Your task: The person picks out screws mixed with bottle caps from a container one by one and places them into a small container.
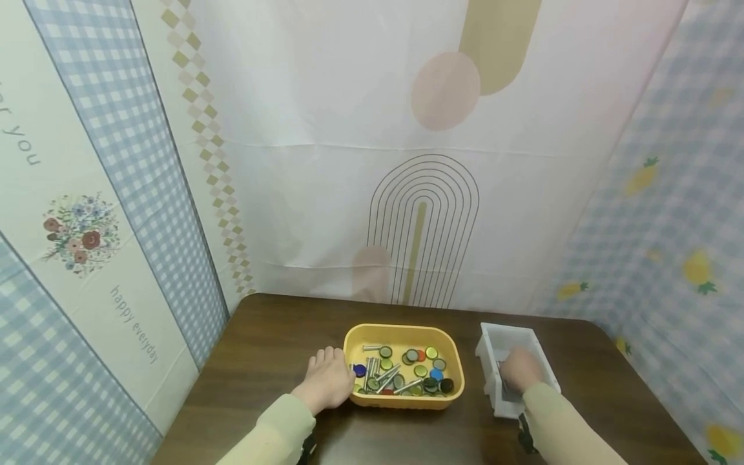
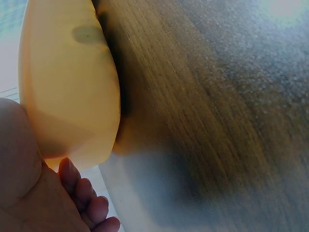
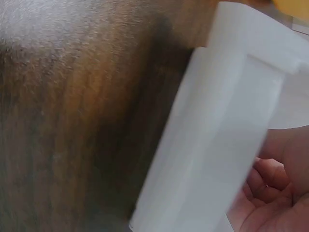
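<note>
At the left end of a yellow plastic basket (image 1: 403, 402), my left hand (image 1: 325, 381) rests against the rim with its fingers pointing forward. In the left wrist view its fingers (image 2: 96, 208) are loosely bent beside the basket's outer wall (image 2: 72, 96). Metal bolts (image 1: 388, 378) and bottle caps (image 1: 420, 371) of several colours lie mixed in the basket. My right hand (image 1: 521, 369) reaches down into a white plastic bin (image 1: 511, 332). Its fingers (image 3: 270, 174) are curled behind the bin's wall in the right wrist view; I cannot tell whether they hold anything.
Both containers stand on a dark brown wooden table (image 1: 267, 336), the bin to the right of the basket with a gap between them. A white patterned cloth (image 1: 320, 194) hangs behind the table. Checked cloths hang at the left and right sides.
</note>
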Motion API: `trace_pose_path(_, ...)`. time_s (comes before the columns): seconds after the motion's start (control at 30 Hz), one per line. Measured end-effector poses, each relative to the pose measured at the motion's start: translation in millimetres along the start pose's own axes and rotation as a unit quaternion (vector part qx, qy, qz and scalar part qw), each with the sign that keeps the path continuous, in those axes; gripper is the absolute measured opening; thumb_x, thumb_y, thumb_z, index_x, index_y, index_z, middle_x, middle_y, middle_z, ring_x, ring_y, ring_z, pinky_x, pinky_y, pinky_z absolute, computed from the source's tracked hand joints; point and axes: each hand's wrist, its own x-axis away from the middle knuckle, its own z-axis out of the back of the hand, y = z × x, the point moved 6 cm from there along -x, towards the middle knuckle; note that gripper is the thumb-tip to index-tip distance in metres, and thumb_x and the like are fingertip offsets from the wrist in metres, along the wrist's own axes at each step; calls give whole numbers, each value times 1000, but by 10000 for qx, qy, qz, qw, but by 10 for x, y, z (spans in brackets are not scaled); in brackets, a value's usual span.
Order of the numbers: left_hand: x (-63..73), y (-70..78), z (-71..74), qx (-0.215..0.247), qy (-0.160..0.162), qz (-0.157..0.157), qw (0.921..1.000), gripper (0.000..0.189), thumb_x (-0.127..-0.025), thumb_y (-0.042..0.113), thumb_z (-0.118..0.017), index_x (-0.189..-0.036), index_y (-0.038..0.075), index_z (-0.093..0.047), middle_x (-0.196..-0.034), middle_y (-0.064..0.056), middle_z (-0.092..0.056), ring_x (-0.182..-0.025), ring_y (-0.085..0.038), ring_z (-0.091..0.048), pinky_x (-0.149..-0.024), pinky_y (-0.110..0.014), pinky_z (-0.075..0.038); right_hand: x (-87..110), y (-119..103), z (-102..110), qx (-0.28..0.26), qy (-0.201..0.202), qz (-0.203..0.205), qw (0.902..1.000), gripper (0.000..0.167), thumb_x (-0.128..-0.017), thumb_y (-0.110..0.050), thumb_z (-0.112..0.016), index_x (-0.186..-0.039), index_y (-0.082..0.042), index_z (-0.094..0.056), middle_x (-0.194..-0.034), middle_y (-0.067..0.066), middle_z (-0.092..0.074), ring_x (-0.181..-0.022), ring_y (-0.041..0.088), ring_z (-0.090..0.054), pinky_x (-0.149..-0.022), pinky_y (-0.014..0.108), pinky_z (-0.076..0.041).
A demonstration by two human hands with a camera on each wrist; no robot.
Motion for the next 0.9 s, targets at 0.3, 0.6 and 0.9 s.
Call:
trace_pose_path(0.3,1,31,31,26,-159,76,9998,31,-93,27,-53,-101,-2,-49,-90,-12,-40,-87,-29,-38,-82,-48,-33,-57,-68,443,-1066,-385,-717,9910,30,-93,-18,-53,-70,0,-61,-63,5,-59,-60,18,-59,-63,38,-51)
trace_pose_path(0.6,13,28,54,49,-159,126,9998,30,-93,27,-54,-100,-2,-49,-90,-12,-40,-87,-29,-38,-83,-49,-33,-31,-521,533,-3152,-834,-536,9438,56,-95,-31,-60,-123,17,-52,-110,26,-64,-92,25,-68,-78,36,-54)
trace_pose_path(0.9,-3,27,19,-33,-115,92,9999,31,-92,27,-53,-101,-2,-49,-90,-12,-40,-87,-29,-39,-84,-49,-34,24,-1065,219,-3444,-1095,-587,9306,39,-90,-27,-69,-102,10,-66,-89,16,-69,-80,26,-68,-74,36,-55)
